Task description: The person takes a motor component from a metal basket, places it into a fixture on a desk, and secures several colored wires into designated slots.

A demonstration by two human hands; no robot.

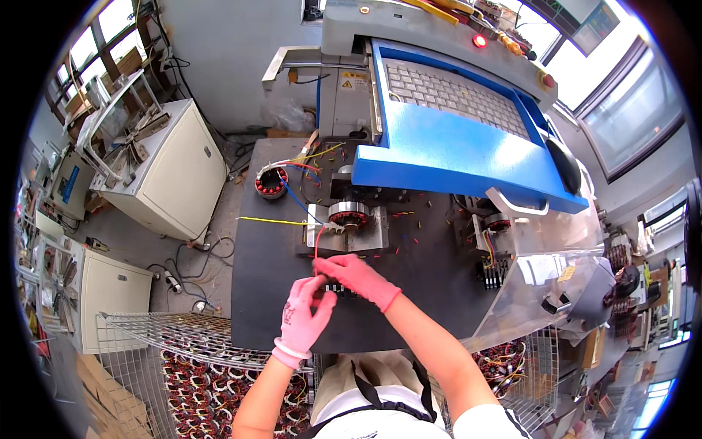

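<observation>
Both my hands wear pink gloves and meet over the near part of a dark worktable (270,293). My left hand (306,314) pinches a thin red wire (317,245) that runs up to a round wound coil (348,213) seated in a metal fixture (376,230). My right hand (360,278) crosses over from the right, fingers closed beside the left hand, over a small black connector block (340,291). A second coil (271,182) with coloured leads lies further back on the left. A yellow wire (267,220) stretches out left from the fixture.
A blue machine housing with a keyboard (453,139) overhangs the table's far side. Wire baskets (183,358) full of wound coils stand at the near left and right. Another fixture with coloured leads (491,249) sits to the right under a clear cover. White cabinets (175,172) stand left.
</observation>
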